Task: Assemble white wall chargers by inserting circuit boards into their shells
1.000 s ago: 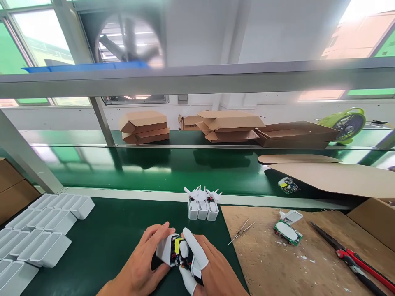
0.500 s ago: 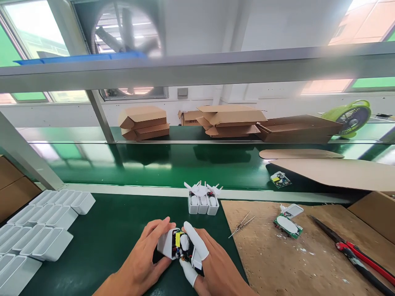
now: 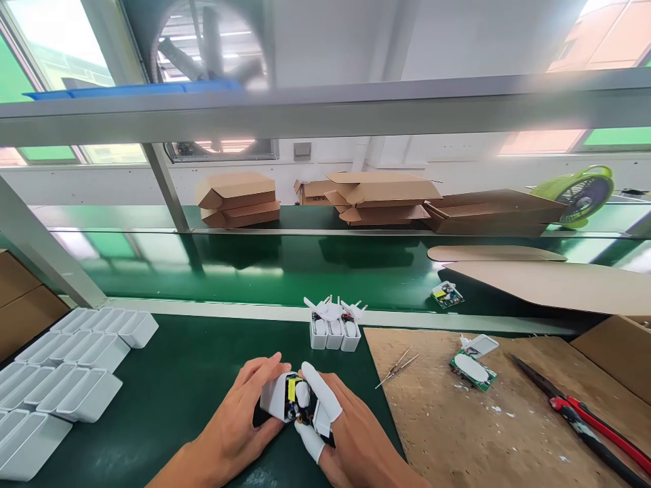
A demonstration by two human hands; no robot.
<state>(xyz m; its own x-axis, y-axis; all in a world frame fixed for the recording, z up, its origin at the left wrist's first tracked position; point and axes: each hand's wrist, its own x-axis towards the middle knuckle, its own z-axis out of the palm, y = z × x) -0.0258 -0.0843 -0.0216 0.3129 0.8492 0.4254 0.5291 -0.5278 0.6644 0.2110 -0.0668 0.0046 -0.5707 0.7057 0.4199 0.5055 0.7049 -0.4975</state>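
A white plastic housing (image 3: pixel 274 396) with a circuit board inside is held between both hands, low in the middle of the view. Its board shows a yellow-wrapped part (image 3: pixel 292 388) and a white oval pad. My left hand (image 3: pixel 249 410) is closed on the housing's left end. On the other end, my right hand (image 3: pixel 350 423) grips with thumb and forefinger, both wearing white finger cots (image 3: pixel 321 392). The lower ends of the housing are partly hidden by the fingers. Beyond the hands stand three filled white housings (image 3: pixel 334 334) with white pieces on top.
Rows of white housings (image 3: pixel 86 393) stand at left. A worn board (image 3: pixel 432 420) at right bears tweezers (image 3: pixel 397 367), a green circuit board (image 3: pixel 472 371) and red-handled scissors (image 3: pixel 574 410). Another circuit board (image 3: pixel 447 295) lies on the green belt (image 3: pixel 305 271); cardboard boxes (image 3: pixel 381 196) stand behind.
The circuit board on the green belt has shifted a little to the left. Both hands keep their hold on the housing, nearly unmoved.
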